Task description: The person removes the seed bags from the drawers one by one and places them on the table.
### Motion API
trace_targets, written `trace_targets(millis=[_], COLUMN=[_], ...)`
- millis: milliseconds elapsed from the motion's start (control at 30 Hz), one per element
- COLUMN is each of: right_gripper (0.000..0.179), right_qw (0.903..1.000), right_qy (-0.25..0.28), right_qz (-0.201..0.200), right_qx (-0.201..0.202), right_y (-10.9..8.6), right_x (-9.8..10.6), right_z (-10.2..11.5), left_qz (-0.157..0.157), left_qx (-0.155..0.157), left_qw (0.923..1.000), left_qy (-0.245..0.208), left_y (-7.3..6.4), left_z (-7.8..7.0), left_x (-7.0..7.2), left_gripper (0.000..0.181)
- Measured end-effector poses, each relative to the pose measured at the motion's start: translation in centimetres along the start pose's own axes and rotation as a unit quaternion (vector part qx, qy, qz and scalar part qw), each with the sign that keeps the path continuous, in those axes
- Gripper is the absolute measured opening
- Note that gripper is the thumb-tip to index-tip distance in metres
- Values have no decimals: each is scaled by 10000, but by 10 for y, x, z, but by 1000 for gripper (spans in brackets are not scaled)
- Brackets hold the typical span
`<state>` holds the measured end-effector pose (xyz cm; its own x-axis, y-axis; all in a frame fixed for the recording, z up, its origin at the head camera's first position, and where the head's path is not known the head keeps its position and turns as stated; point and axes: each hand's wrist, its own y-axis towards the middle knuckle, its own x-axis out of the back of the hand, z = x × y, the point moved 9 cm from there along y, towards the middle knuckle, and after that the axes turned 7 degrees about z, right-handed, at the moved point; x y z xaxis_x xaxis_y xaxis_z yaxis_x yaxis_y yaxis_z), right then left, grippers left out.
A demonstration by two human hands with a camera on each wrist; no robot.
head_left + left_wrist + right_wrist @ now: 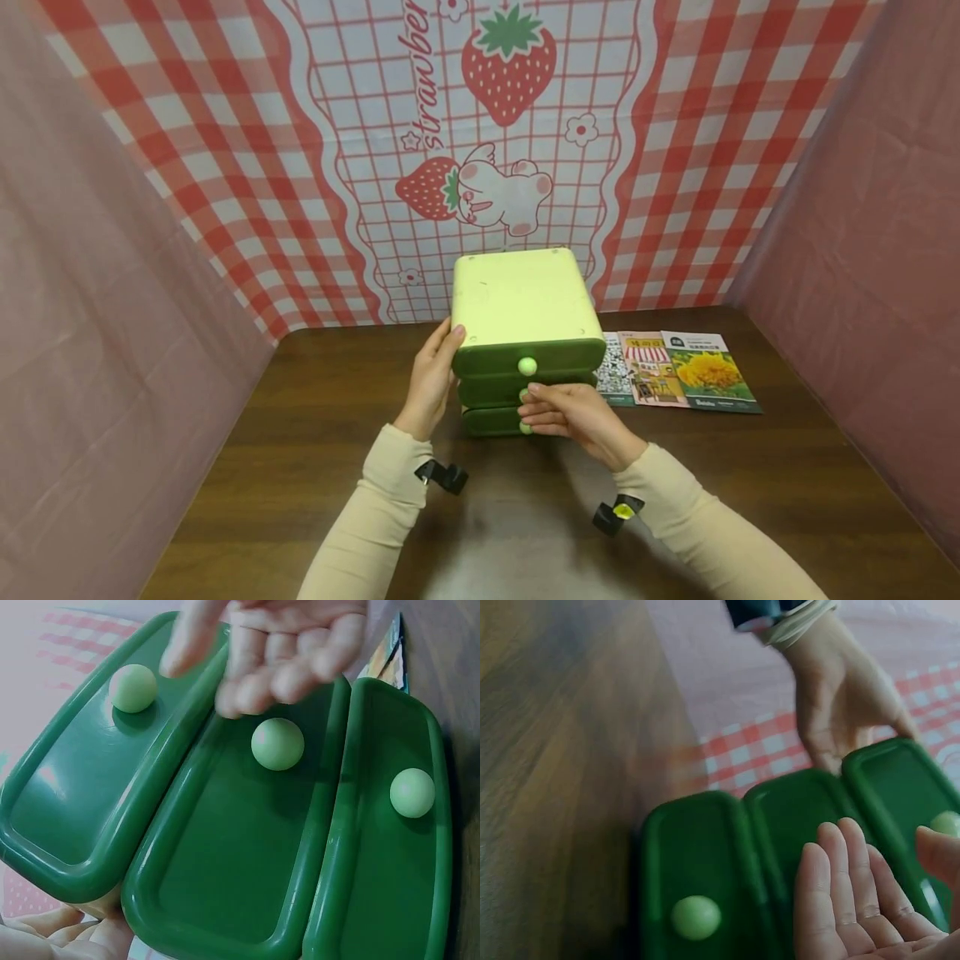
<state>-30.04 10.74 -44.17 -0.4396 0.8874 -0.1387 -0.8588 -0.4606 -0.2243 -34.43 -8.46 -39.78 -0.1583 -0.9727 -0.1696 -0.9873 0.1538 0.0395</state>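
A small three-drawer storage box [525, 300], cream on top with green drawer fronts, stands on the table. Each front carries a round pale-green knob: the top knob [528, 367], the middle knob [277, 744] and the bottom knob [412, 793]. All three drawers sit closed. My left hand [429, 379] rests against the box's left side, its thumb by the upper front corner. In front of the middle drawer is my right hand [577, 417], palm toward the fronts. Its fingers are extended in the right wrist view, the thumb apart, with nothing held.
Printed booklets [712, 372], one with a yellow flower, lie to the right of the box, partly hidden behind it. A strawberry-print checked cloth [517, 192] hangs at the back. Pink cloth [862, 250] closes off both sides of the brown wooden table [315, 450].
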Motion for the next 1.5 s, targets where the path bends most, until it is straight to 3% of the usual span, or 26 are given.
trace_targets(millis=[333,767,1067,1500], right_gripper=[65,52,56,63], right_qw=[9987,9977,9987,9993], right_qy=[162,518,355,-6], right_qz=[-73,-255,-287,-171], right_qx=[-487,-353,-233,-335], right_y=[11,17,12,-13], right_x=[8,5,3,-6], right_z=[-35,-36,-33,-42], left_qz=[10,-92,-156,12], left_qx=[36,69,138,71], left_qw=[10000,9999,9995,10000], left_qy=[-14,47,255,69], left_y=[0,-1,-1,2], left_z=[0,-2,-4,-1], left_x=[-1,-1,0,-1], left_gripper=[66,72,71,67])
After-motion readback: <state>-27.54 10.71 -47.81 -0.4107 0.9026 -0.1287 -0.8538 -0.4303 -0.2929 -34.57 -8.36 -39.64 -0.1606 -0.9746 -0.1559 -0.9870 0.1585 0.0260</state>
